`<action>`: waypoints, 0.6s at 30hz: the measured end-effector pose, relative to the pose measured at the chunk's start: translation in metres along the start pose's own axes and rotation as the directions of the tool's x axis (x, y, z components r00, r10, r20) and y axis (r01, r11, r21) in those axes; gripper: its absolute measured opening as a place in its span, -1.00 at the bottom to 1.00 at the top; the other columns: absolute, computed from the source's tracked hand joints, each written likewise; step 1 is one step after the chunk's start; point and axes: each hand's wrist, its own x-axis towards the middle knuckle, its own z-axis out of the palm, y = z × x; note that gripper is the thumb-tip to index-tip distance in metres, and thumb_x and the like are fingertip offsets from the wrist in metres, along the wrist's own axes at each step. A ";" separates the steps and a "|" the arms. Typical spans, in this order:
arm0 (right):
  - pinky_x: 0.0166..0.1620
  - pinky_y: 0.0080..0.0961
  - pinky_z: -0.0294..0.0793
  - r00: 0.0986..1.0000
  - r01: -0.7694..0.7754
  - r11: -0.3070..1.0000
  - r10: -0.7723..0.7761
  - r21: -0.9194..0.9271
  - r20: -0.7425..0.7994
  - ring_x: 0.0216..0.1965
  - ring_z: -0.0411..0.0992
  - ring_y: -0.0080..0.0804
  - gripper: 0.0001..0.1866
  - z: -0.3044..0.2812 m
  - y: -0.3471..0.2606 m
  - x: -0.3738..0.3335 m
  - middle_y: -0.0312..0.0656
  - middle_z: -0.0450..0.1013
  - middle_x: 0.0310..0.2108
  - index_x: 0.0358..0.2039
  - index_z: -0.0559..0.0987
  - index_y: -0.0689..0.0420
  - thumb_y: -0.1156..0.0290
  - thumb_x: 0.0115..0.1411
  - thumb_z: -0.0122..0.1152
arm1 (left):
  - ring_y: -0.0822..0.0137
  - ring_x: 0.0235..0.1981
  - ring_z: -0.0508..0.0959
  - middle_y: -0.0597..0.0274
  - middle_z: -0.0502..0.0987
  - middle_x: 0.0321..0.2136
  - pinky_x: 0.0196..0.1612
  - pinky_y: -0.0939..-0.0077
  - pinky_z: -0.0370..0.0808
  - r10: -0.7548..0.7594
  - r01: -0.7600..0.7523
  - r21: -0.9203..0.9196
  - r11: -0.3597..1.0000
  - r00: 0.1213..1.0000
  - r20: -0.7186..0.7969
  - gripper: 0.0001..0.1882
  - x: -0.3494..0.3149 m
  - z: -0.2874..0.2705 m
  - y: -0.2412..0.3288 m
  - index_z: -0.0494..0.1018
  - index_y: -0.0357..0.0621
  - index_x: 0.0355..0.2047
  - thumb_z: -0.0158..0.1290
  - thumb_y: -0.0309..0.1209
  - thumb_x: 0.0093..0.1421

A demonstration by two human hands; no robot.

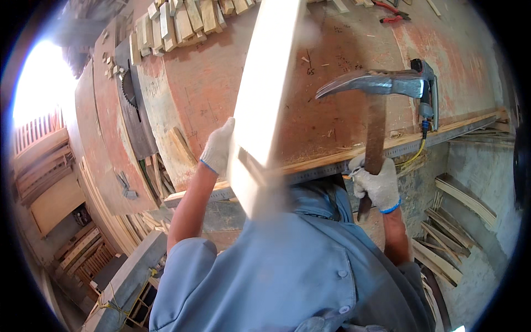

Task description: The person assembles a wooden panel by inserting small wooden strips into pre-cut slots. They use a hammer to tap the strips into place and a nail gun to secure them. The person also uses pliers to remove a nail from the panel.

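Observation:
My left hand (220,148), in a white knit glove with a blue cuff, grips the edge of a long pale wooden piece (263,94). The wood stands tilted up from my chest over the bench, overexposed and partly blurred. A second pale part seems to meet it near its lower end, though glare hides the joint. In my gloved right hand (376,185) is a claw hammer (376,133), held by its dark handle with the metal head upward. Beyond the hammer head, a nail gun (426,91) with a yellow hose lies on the bench.
The reddish, worn bench (204,94) has a metal ruler edge (326,169) along its near side. A circular saw blade (128,86) sticks up at the left. Stacked wood blocks (182,25) and red-handled pliers (391,18) lie at the far side. Timber offcuts (442,243) rest at lower right.

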 end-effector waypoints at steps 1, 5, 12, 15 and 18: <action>-0.57 -0.52 0.33 1.000 -0.018 1.000 0.017 0.009 0.023 -0.65 0.37 -0.58 -0.96 0.002 0.002 0.001 -0.28 0.46 -0.60 -0.28 0.63 0.25 0.61 0.27 0.26 | 0.37 -0.23 0.62 0.23 0.65 -0.20 -0.15 0.36 0.60 -0.015 0.017 0.072 0.997 1.000 -0.022 -0.46 -0.006 0.009 -0.001 0.59 -0.30 0.02 -0.01 0.01 0.51; -0.60 -0.54 0.33 0.994 0.009 0.990 0.007 -0.140 0.109 -0.66 0.37 -0.59 -0.92 0.014 -0.001 0.007 -0.24 0.46 -0.59 -0.26 0.60 0.31 0.62 0.23 0.29 | 0.49 -0.30 0.60 0.35 0.64 -0.26 -0.26 0.47 0.57 0.085 -0.112 0.330 0.937 0.992 0.096 -0.50 -0.008 0.009 -0.009 0.61 -0.20 0.00 0.00 0.01 0.51; -0.52 -0.56 0.40 0.983 0.145 0.865 -0.073 -0.481 0.165 -0.59 0.45 -0.62 -0.92 0.022 -0.026 0.019 -0.26 0.56 -0.53 -0.33 0.65 0.29 0.55 0.18 0.33 | 0.47 -0.23 0.55 0.30 0.62 -0.17 -0.13 0.48 0.53 -0.003 -0.015 0.123 0.992 0.989 0.149 -0.45 0.007 0.003 -0.022 0.59 -0.26 0.08 -0.07 0.02 0.54; -0.50 -0.56 0.41 0.943 0.319 0.824 -0.226 -0.469 0.246 -0.58 0.44 -0.64 -0.92 0.023 -0.036 0.037 -0.30 0.56 -0.53 -0.34 0.65 0.28 0.55 0.16 0.31 | 0.46 -0.22 0.54 0.28 0.62 -0.18 -0.13 0.47 0.53 0.004 -0.008 0.029 1.000 0.989 0.149 -0.43 0.000 0.014 -0.019 0.60 -0.29 0.05 -0.07 0.03 0.54; -0.52 -0.56 0.36 0.960 0.232 0.862 -0.130 -0.451 0.247 -0.59 0.40 -0.65 -0.95 0.021 -0.053 0.049 -0.34 0.48 -0.57 -0.36 0.64 0.26 0.57 0.15 0.27 | 0.47 -0.39 0.62 0.31 0.67 -0.30 -0.35 0.51 0.59 0.013 -0.015 0.011 1.000 0.990 0.138 -0.56 0.010 0.007 -0.024 0.61 -0.14 -0.01 0.01 -0.01 0.51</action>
